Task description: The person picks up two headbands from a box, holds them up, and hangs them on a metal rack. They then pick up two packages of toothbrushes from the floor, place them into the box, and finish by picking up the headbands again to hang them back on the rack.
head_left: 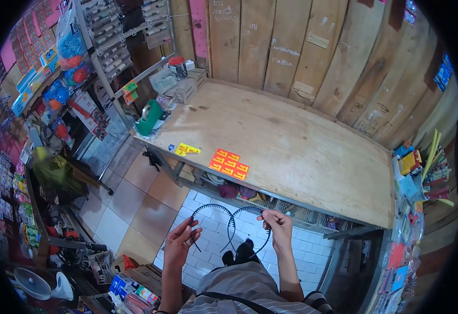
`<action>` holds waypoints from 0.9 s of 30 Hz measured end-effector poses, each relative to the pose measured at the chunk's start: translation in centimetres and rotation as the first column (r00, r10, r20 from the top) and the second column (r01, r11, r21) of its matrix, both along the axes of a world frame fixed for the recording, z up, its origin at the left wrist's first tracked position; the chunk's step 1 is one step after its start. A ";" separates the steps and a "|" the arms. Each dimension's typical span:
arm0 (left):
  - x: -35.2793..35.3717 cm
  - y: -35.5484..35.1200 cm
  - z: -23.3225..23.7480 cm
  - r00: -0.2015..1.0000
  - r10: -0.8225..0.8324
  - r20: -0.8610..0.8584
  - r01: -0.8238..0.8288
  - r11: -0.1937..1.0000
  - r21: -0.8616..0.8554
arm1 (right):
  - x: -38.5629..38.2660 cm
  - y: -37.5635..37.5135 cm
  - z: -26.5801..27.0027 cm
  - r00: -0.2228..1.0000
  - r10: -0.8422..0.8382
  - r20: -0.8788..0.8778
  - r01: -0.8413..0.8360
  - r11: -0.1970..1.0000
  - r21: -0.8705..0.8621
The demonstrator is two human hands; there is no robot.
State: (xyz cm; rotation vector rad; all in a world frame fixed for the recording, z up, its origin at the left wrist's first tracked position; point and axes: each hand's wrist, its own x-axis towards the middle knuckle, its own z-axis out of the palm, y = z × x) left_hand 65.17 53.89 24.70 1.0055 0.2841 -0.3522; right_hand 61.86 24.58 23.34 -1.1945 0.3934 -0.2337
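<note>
Two thin black toothed hoops, like headbands, overlap in the middle, in front of the body and above the white tiled floor. My left hand (181, 243) pinches the left hoop (211, 205) near its upper left side, and one end hangs below my fingers. The right hoop (247, 208) is held at its upper right by my right hand (277, 226), with fingers closed on it. The inner arms of the hoops cross between my hands.
A wooden table (292, 152) lies ahead, with red-and-yellow stickers (229, 164), a green tape dispenser (149, 118) and boxes (185, 90). Shelves of goods stand left and right. A fan (31, 282) is at lower left, near cartons.
</note>
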 end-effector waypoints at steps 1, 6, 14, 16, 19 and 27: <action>1.2 0.3 -0.2 1.000 0.003 0.000 -0.003 1.000 -0.003 | 1.5 0.2 -0.1 1.000 0.009 -0.004 -0.009 1.000 0.000; 8.7 0.9 -0.8 0.998 0.058 -0.001 -0.058 0.998 -0.038 | 10.4 1.2 -0.4 0.999 0.041 0.012 -0.041 0.999 -0.005; 21.9 0.8 0.4 0.992 0.116 0.043 -0.113 0.992 -0.053 | 25.0 2.0 1.7 0.994 0.109 0.005 -0.109 0.993 -0.044; 24.4 1.0 0.6 0.990 0.130 0.047 -0.128 0.990 -0.051 | 28.2 2.1 1.5 0.990 0.140 -0.001 -0.140 0.989 -0.047; 28.7 1.2 1.1 0.990 0.127 0.063 -0.124 0.991 -0.048 | 32.6 2.7 2.0 0.991 0.135 0.024 -0.134 0.990 -0.045; 41.2 3.2 0.3 0.998 0.050 0.036 -0.046 0.993 -0.108 | 42.2 5.7 2.8 0.998 0.050 0.036 -0.046 0.991 -0.123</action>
